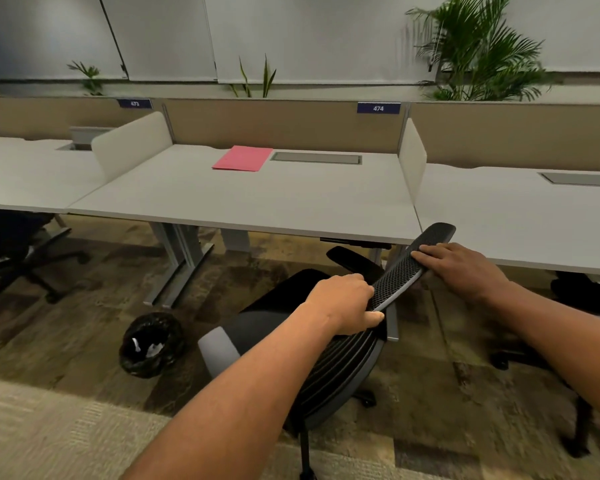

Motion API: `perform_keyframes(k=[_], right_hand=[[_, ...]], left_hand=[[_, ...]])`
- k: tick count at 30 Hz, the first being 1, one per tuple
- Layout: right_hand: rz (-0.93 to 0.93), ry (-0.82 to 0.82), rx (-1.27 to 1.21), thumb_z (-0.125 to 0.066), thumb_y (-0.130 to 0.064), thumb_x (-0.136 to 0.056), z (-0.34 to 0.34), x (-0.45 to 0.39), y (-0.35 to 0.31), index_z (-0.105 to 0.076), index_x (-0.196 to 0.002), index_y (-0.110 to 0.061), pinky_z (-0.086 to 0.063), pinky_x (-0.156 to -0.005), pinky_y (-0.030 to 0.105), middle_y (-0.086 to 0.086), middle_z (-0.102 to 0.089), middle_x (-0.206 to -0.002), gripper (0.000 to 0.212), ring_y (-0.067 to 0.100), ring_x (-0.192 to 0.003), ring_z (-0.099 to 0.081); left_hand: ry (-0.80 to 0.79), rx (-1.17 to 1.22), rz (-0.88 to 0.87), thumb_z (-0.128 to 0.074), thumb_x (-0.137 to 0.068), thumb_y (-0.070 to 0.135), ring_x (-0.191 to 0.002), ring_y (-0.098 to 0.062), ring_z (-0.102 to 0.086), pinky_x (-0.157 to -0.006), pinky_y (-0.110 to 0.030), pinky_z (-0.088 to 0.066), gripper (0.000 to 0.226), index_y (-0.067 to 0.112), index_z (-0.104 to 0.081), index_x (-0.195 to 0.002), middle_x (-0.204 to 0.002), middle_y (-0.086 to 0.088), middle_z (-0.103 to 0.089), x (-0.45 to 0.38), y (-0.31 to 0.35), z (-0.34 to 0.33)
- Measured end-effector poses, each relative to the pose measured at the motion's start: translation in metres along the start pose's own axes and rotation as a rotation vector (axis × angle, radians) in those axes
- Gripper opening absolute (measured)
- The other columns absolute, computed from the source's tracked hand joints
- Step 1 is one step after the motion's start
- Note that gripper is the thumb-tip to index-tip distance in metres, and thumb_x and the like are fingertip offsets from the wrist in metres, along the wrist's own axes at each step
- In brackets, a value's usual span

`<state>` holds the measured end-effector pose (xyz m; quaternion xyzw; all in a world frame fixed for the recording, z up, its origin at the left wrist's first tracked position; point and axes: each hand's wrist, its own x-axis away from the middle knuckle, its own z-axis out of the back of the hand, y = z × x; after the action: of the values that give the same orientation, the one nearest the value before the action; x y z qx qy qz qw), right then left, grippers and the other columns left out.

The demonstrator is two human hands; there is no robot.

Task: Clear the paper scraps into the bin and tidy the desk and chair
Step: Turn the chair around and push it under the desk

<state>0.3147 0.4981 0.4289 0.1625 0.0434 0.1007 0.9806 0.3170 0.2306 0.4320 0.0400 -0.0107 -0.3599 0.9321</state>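
A black office chair (326, 368) stands in front of the white desk (257, 202), its mesh backrest top (400, 268) turned toward me. My left hand (347, 303) grips the lower end of that backrest top, thumb underneath. My right hand (458, 268) lies over its upper part, fingers across the mesh. A pink folder (243, 158) lies flat near the back of the desk. On the floor to the left sits a small bin (151, 344) lined with a black bag, white paper scraps (149, 348) inside it.
Beige partitions with labels 473 and 474 back the desks. White side dividers (413, 157) separate neighbouring desks. Another dark chair (11, 251) stands under the left desk, one more (582, 299) at the right. Desk legs (181, 261) rise from patterned carpet. Plants stand behind.
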Motion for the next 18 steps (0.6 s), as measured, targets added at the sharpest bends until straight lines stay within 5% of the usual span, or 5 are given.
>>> perform_keyframes(k=[10,14,18], right_hand=[[0.009,-0.024,-0.043,-0.048,-0.028,-0.099,0.019,-0.035,-0.083,-0.034,-0.148,-0.027,-0.050,-0.093,0.048,0.003,-0.042,-0.151,0.051,0.032,-0.130,-0.048],[-0.024,-0.027,-0.054,-0.036,-0.029,-0.095,0.027,-0.049,-0.121,-0.037,-0.145,-0.025,-0.054,-0.086,0.049,0.004,-0.047,-0.147,0.051,0.036,-0.126,-0.051],[-0.046,0.001,-0.088,-0.040,-0.028,-0.097,0.035,-0.067,-0.155,-0.038,-0.144,-0.022,-0.054,-0.085,0.048,0.008,-0.050,-0.142,0.048,0.036,-0.118,-0.053]], left_hand=[[-0.041,0.064,0.126,-0.051,-0.079,0.071,-0.085,-0.019,-0.066,-0.077,-0.041,-0.057,0.063,0.021,-0.071,-0.112,-0.097,0.002,-0.072,0.050,-0.110,0.011],[-0.059,0.061,0.151,-0.051,-0.073,0.078,-0.080,-0.016,-0.066,-0.075,-0.040,-0.057,0.067,0.022,-0.073,-0.103,-0.089,0.004,-0.073,0.066,-0.153,0.016],[-0.047,0.052,0.152,-0.059,-0.077,0.066,-0.092,-0.019,-0.065,-0.081,-0.039,-0.056,0.059,0.022,-0.070,-0.114,-0.103,0.002,-0.071,0.078,-0.186,0.016]])
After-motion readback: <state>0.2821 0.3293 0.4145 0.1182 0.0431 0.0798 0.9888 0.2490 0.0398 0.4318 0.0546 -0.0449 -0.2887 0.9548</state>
